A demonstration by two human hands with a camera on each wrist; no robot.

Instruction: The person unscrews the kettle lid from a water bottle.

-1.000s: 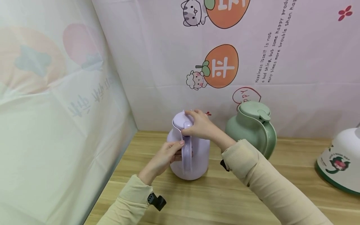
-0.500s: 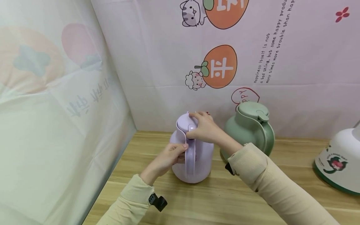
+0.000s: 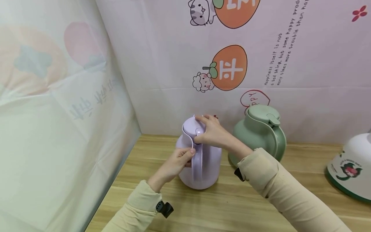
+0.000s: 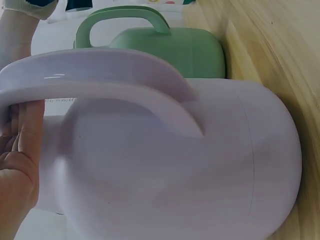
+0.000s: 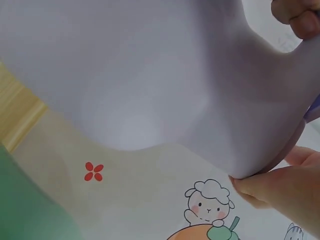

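A lavender vacuum jug [image 3: 211, 167] stands upright on the wooden table, its handle [image 3: 197, 167] toward me. My left hand [image 3: 177, 163] grips the upper handle, thumb laid along it and fingers reaching through the loop. In the left wrist view, that hand [image 4: 22, 160] is under the handle [image 4: 100, 82] beside the jug's neck. My right hand [image 3: 216, 134] holds the lid [image 3: 189, 126] from the right, fingers at the far rim and thumb by the lid's lever. The right wrist view has the jug's body [image 5: 135, 75] large, with the right hand [image 5: 285, 184] at the lid edge.
Close on the right stands a green jug [image 3: 242, 135] of the same shape. Further right is a white jug [image 3: 352, 170] with a green base and a printed flower. A printed cloth [image 3: 162, 64] hangs behind the table, and another [image 3: 58, 145] at the left.
The lavender jug has shifted slightly right and toward me, with both hands moving along on it. Over the last half second it has hardly moved; the hold of both hands is the same.
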